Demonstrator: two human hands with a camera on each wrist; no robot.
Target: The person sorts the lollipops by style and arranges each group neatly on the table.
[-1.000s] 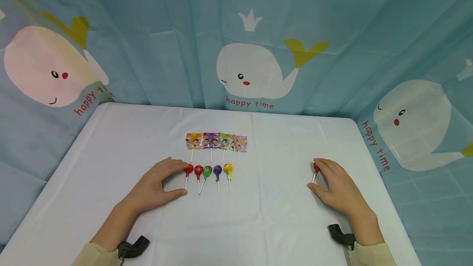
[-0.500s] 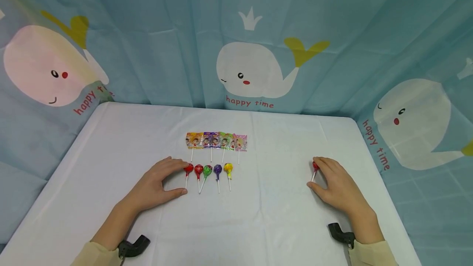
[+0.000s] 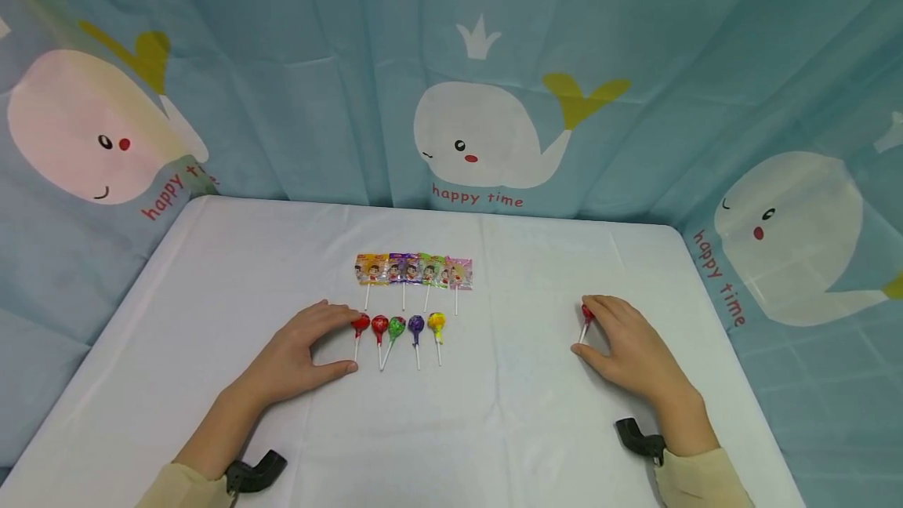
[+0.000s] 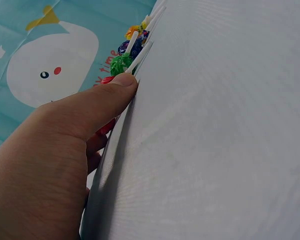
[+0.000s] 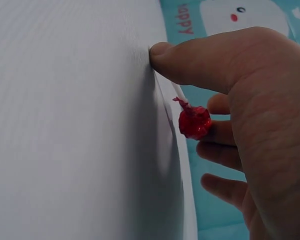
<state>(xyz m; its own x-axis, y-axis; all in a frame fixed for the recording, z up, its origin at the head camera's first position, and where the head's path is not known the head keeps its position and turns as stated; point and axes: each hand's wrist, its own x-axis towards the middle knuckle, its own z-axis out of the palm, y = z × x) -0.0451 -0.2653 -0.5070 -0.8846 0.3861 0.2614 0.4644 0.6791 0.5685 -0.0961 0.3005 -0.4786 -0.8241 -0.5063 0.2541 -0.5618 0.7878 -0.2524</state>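
My left hand [image 3: 299,355] rests on the white table with its fingertips on a red lollipop [image 3: 361,322], the leftmost of a row. Its thumb lies apart from the fingers, near the stick's lower end. Right of that lollipop lie a second red lollipop [image 3: 379,324], a green one [image 3: 397,326], a purple one [image 3: 416,324] and a yellow one [image 3: 436,321]. Over on the right side, my right hand [image 3: 635,347] touches another red lollipop [image 3: 587,313] with its fingers. In the right wrist view the red candy head [image 5: 194,121] sits against the fingers, away from the thumb.
Behind the row, several flat wrapped lollipops lie side by side: orange [image 3: 371,269], purple [image 3: 404,267], green [image 3: 433,271] and pink [image 3: 461,273]. A blue curtain [image 3: 317,100] with whale prints surrounds the table [image 3: 508,422] at the back and sides.
My right hand has slid a little to the left, and the red lollipop at its fingers has moved with it. The left hand and both rows have stayed put.
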